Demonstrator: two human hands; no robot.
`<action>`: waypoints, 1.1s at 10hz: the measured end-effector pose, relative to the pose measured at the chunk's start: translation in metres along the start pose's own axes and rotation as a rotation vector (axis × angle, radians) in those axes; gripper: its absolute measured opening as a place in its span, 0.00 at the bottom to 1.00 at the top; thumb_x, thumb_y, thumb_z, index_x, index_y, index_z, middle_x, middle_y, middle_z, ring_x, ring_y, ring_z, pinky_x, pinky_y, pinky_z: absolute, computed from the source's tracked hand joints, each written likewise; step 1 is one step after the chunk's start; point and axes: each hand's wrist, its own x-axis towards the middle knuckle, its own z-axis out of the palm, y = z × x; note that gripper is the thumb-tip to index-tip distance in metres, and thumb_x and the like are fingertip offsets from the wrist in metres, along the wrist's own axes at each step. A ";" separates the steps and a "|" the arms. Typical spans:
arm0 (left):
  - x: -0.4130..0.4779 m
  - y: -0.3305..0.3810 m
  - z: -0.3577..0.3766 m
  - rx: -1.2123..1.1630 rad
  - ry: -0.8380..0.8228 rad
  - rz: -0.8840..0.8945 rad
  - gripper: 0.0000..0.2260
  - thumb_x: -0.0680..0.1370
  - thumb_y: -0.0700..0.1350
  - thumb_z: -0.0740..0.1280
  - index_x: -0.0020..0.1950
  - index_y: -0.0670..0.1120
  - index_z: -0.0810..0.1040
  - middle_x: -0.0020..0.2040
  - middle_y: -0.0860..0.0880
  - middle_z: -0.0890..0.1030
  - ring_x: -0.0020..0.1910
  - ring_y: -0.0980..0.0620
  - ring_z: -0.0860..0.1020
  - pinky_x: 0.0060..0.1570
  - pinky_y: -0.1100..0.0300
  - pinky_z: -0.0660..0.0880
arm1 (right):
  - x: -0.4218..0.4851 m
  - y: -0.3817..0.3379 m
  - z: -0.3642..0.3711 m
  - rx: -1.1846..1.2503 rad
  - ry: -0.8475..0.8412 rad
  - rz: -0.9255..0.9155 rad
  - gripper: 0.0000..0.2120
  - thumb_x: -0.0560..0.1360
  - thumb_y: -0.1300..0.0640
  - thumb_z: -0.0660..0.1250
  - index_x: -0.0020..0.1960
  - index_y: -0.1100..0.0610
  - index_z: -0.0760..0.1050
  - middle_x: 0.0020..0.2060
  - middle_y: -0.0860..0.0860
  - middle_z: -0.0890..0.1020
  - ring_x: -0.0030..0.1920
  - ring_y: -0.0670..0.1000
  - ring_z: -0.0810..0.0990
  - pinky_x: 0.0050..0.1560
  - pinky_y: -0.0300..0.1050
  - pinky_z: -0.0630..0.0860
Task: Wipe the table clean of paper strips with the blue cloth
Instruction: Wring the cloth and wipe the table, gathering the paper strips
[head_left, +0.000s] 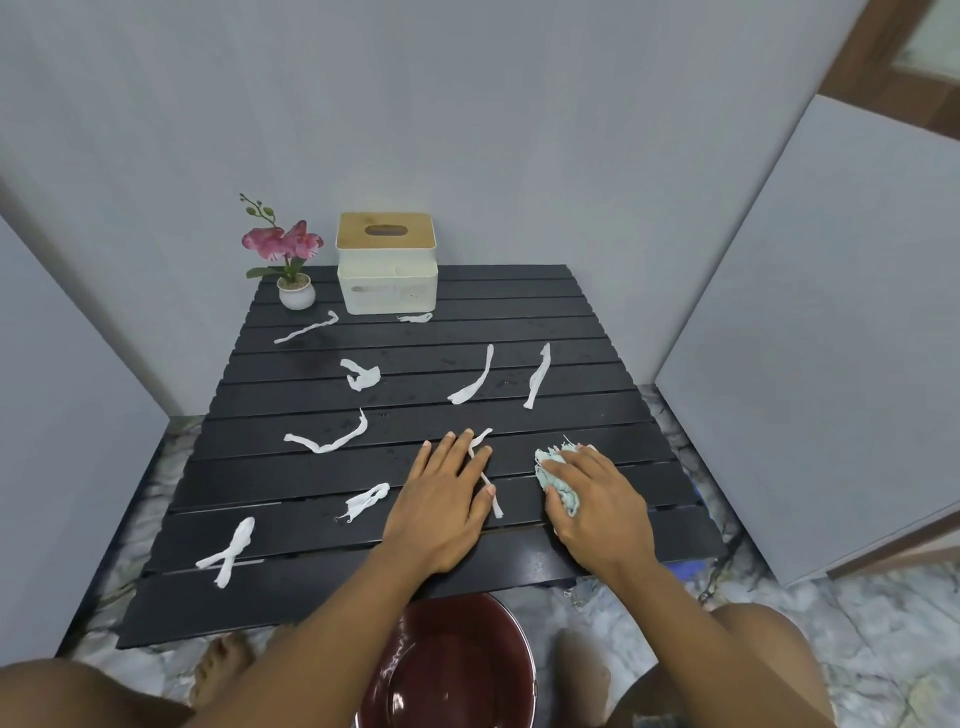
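Note:
A low black slatted table (597, 332) carries several white paper strips, such as one at the near left (231, 551) and one in the middle (332, 440). My right hand (597, 499) presses a crumpled light blue cloth (558, 480) onto the table's near right part, fingers closed over it. My left hand (441, 499) lies flat with spread fingers on the table, over a thin paper strip (491, 480) that runs under its fingers.
A white tissue box with a wooden lid (385, 262) and a small potted pink orchid (291, 260) stand at the far edge. A dark red basin (452, 670) sits on the floor just below the table's near edge, between my knees. Grey panels enclose three sides.

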 end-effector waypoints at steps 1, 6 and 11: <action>-0.001 0.001 -0.001 0.013 0.003 0.002 0.25 0.81 0.56 0.45 0.77 0.52 0.56 0.79 0.50 0.53 0.77 0.51 0.48 0.74 0.55 0.38 | 0.007 0.011 -0.002 -0.016 0.010 0.015 0.13 0.72 0.53 0.67 0.56 0.46 0.80 0.55 0.43 0.81 0.61 0.48 0.76 0.54 0.43 0.75; -0.001 0.005 -0.004 0.025 0.009 -0.021 0.25 0.81 0.57 0.44 0.77 0.52 0.55 0.79 0.50 0.51 0.77 0.52 0.46 0.74 0.54 0.37 | 0.041 0.045 -0.002 -0.036 -0.017 0.162 0.15 0.74 0.57 0.67 0.59 0.49 0.79 0.59 0.46 0.81 0.63 0.52 0.75 0.63 0.46 0.70; 0.002 0.003 -0.003 0.033 0.015 -0.094 0.25 0.79 0.58 0.44 0.76 0.57 0.56 0.79 0.49 0.50 0.78 0.50 0.46 0.74 0.50 0.37 | 0.067 0.046 0.008 -0.083 -0.027 0.296 0.18 0.74 0.57 0.63 0.63 0.55 0.77 0.62 0.52 0.78 0.66 0.56 0.70 0.68 0.52 0.66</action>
